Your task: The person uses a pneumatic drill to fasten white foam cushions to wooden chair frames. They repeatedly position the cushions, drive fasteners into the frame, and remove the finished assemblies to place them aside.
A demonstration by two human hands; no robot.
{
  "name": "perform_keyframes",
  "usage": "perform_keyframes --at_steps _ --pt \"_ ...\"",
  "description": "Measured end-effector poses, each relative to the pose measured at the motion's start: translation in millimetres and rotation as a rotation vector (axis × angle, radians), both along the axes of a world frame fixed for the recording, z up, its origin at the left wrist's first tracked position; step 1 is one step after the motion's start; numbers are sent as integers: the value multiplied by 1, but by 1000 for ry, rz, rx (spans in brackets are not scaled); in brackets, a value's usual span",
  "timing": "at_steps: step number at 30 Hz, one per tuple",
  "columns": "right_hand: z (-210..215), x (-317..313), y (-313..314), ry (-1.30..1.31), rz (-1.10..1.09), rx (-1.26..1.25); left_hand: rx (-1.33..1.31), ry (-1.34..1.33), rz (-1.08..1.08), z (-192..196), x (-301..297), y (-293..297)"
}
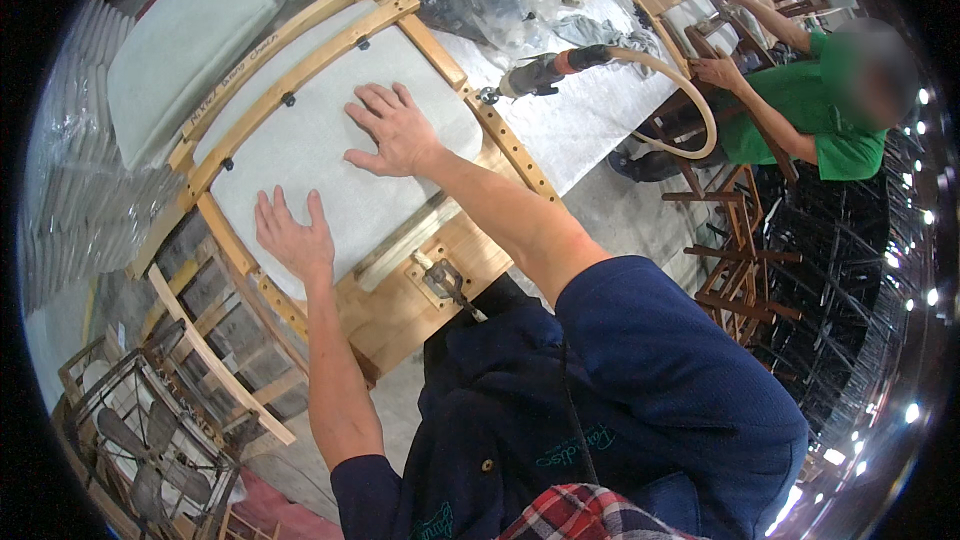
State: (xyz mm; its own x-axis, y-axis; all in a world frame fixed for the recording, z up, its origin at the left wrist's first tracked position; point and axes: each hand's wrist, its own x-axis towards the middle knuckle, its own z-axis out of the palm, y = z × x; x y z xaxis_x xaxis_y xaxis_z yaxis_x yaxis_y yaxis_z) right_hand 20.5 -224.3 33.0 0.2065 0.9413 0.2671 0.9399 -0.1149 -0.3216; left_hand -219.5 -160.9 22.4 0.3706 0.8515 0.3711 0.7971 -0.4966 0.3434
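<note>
Both my hands rest on a pale upholstered panel (pixel 300 130) that sits inside a wooden frame (pixel 270 100). Near the panel's front left corner lies my left hand (pixel 296 236), its fingers spread. Farther right and back, my right hand (pixel 392 130) is also flat with the fingers apart. Dark knobs (pixel 289 99) are spaced along the far rail. Close to my body, a metal toggle clamp (pixel 445 282) is mounted on a wooden board (pixel 400 318), beside a wooden bar (pixel 405 243) along the panel's near edge.
A power tool (pixel 540 74) with a beige hose (pixel 700 105) lies right of the frame. Plastic bags (pixel 470 0) lie behind it. At the right, a person in a green shirt (pixel 850 130) handles a wooden chair part. Wooden chair frames (pixel 740 260) and a metal fan (pixel 152 450) stand on the floor.
</note>
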Motion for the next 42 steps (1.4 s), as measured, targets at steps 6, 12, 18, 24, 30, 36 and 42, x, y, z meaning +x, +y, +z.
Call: perform_keyframes --at_steps 6,12,18,24,30,36,42 --pt "-6 -1 5 2 -10 11 64 -46 -21 -5 -3 8" --pt "-3 -2 1 42 23 89 33 -77 4 4 -4 4" --pt "-4 -9 -46 476 -67 162 1 -72 -3 -3 -4 4" --pt "36 -27 -137 591 -255 -20 -39 -28 25 -5 -6 3" --pt "29 -54 -204 593 -235 -103 -56 -16 15 -6 -3 5" --pt "15 -58 -233 658 -242 -133 -90 -7 1 -10 -9 6" --pt "18 -60 -242 684 -243 -155 -244 40 -43 8 -8 -11"
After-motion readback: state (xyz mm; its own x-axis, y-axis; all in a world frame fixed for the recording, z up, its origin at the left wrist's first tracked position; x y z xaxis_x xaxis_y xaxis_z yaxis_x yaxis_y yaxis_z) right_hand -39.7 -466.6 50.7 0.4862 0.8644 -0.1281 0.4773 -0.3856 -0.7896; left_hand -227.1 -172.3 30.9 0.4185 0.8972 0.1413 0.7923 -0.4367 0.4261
